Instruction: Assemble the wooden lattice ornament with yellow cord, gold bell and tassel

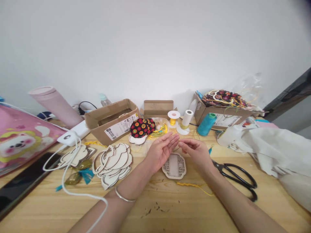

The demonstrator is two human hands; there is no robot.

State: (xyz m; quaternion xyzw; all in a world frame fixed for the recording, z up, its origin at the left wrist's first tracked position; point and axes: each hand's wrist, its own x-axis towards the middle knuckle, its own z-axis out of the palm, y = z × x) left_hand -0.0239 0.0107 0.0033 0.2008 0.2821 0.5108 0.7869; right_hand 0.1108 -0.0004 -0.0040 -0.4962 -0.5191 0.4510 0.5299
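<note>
My left hand [162, 150] is held palm up over the table, its fingers stretched out flat. Close to those fingertips, my right hand [196, 151] pinches thumb and forefinger together; whatever is between them is too small to make out. Just below both hands lies a lattice-cut wooden plaque [173, 166] with a rounded outline and a plain middle panel. A braided yellow cord [189, 184] with a loose thread end rests on the table nearer to me. Black-handled scissors [239, 176] lie beside my right forearm, their blades partly hidden.
White wooden cutouts [116, 165] are piled left of my left forearm, beside a white cable [63, 181]. Behind stand an open cardboard box [113, 124], thread spools [186, 121], a teal thread cone [206, 124] and a filled box [218, 115]. White cloth [264, 145] lies right.
</note>
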